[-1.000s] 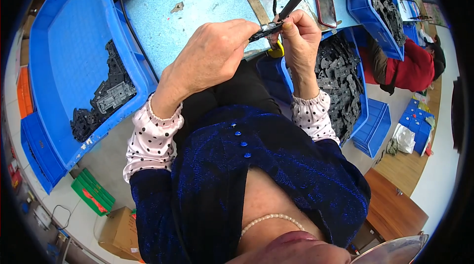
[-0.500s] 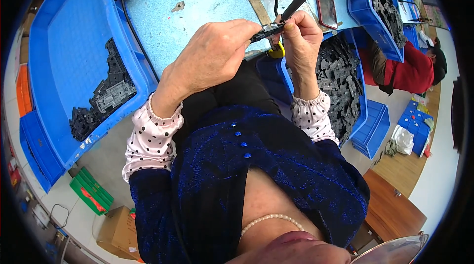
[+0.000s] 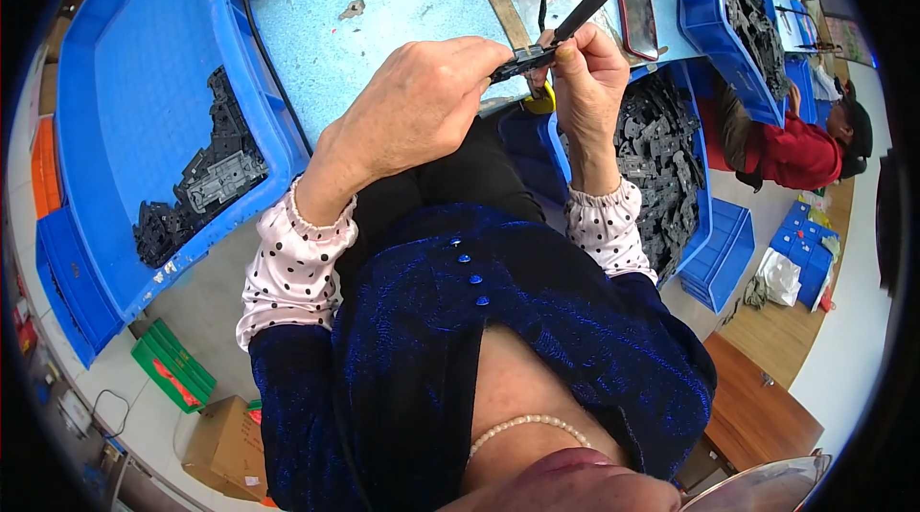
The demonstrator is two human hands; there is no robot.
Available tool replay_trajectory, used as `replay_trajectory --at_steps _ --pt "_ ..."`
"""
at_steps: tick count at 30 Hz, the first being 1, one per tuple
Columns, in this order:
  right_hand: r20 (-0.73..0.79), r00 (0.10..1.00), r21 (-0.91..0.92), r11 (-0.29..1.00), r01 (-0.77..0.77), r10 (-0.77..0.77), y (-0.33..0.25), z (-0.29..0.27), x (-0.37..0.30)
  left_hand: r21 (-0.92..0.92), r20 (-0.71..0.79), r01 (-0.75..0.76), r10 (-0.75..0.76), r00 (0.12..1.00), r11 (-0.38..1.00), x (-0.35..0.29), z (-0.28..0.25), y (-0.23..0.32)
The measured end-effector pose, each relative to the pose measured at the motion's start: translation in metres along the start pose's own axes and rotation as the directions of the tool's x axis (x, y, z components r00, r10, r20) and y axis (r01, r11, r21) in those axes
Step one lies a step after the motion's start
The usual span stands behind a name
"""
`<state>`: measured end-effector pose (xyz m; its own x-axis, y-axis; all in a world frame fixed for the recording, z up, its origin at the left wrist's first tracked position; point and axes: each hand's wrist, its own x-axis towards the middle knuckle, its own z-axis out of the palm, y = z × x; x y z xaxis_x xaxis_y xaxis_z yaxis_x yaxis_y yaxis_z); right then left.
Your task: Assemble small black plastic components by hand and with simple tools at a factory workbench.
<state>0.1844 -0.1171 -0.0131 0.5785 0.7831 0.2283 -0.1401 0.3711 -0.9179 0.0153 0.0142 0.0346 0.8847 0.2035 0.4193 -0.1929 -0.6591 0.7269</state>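
My left hand (image 3: 417,110) and my right hand (image 3: 589,81) hold one small black plastic part (image 3: 522,63) between them, above the near edge of the table. Left fingers pinch its left end; right thumb and fingertips close on its right end. A dark metal rod (image 3: 592,4) slants down from the upper right, its tip just at the part's right end; whether it touches cannot be made out. A yellow ring-shaped piece (image 3: 541,99) shows just below the part. The fingers hide much of the part.
A blue tray (image 3: 125,62) at left holds several black plastic parts (image 3: 216,172). At right, a blue bin is full of such parts (image 3: 661,153), with another bin (image 3: 704,9) beyond. A phone (image 3: 637,19) lies on the table (image 3: 316,23). A person in red (image 3: 800,148) sits far right.
Both hands keep their grip on the black part at nearly the same place. The whole view has shifted slightly; the person in red has moved an arm a little.
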Motion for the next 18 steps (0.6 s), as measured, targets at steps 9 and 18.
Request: replay_trajectory --at_steps 9,18 --pt "-0.039 0.999 0.003 1.0 -0.025 0.025 0.002 0.002 -0.006 -0.014 0.004 0.012 -0.012 1.0 1.0 0.0 0.005 -0.002" --pt "-0.336 0.936 -0.31 0.927 -0.211 0.1 -0.016 -0.109 -0.055 0.049 -0.025 0.081 -0.08 0.996 0.995 -0.024 -0.003 0.018"
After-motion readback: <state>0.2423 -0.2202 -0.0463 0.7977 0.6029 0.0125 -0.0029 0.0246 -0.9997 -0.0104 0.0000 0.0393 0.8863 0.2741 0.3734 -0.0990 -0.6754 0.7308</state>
